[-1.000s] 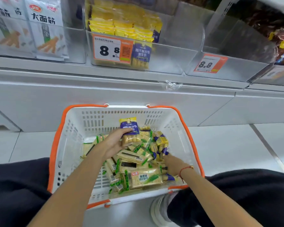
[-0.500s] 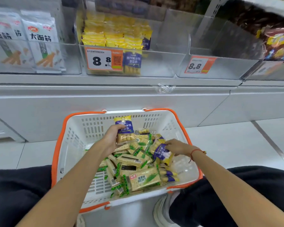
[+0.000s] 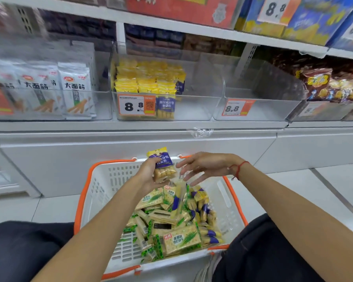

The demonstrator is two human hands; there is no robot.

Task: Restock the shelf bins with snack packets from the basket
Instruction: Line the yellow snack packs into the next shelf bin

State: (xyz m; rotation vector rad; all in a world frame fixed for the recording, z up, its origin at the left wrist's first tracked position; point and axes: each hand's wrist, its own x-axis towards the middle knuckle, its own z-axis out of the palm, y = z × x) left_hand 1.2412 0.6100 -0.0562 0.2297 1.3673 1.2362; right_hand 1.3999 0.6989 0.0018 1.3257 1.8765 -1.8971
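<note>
The left hand [image 3: 149, 176] has its fingers [image 3: 154, 162] curled round a purple-and-yellow snack packet [image 3: 161, 164], gripping it upright above the far rim of the basket [image 3: 102, 180]; the biscuits inside show through the packet's clear lower half. The right hand [image 3: 204, 166] hovers just beside that packet, its fingers [image 3: 186, 176] straight and spread apart, holding nothing; a blurred, pale packet [image 3: 178, 192] hangs in the air just below those fingers, and whether they touch it cannot be told; a red cord [image 3: 237, 168] circles the right wrist.

Below both hands the white basket with orange trim sits on the floor between the person's dark-clad knees; it holds a loose heap of packets, green-and-cream cracker packs [image 3: 181, 240] nearest the person and purple-ended ones [image 3: 210, 234] toward the right side.

Beyond the basket, on the lowest shelf [image 3: 130, 125], stands a row of clear bins; the middle bin [image 3: 202, 106] carries an 8.8 price tag [image 3: 136, 104] and is stacked on its left with yellow packets [image 3: 149, 78] of the same purple-labelled kind; the bin to its right [image 3: 273, 106], also tagged 8.8, shows no packets; the bin on the left holds white pouches [image 3: 75, 88]; brown bags [image 3: 330, 84] fill the far right bin.
</note>
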